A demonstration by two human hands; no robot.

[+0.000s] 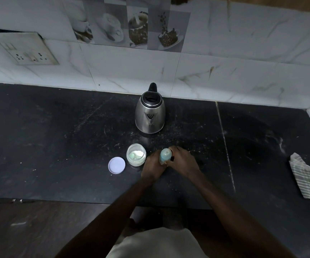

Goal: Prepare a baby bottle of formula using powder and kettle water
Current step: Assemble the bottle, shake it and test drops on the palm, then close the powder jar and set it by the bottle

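Formula in the making: a person steadies a baby bottle [165, 155] between both hands over a black counter [57, 146]. The left hand [153, 165] is wrapped round the bottle's lower body, its fingers closed on it. The right hand [183, 161] sits just above that hold, its fingers curled in against the neck and collar. Whether it is turning the top cannot be told, and the bottle's base is hidden behind the hands.

The bottle looks small, light and stiff-walled, probably plastic. It would likely be slick when wet and quick to tip, so the sound hold is low on the body with one hand and at the collar with the other — never by the soft teat. Its top shows pale blue-green and translucent; the contents cannot be made out.

Just left of the gripping hands stands an open powder jar [136, 155] with white powder inside, its lid [116, 165] lying flat beyond it. Past the grip, toward the wall, stands a steel kettle [150, 113], lid down. A striped cloth [307, 178] lies well off to the right.
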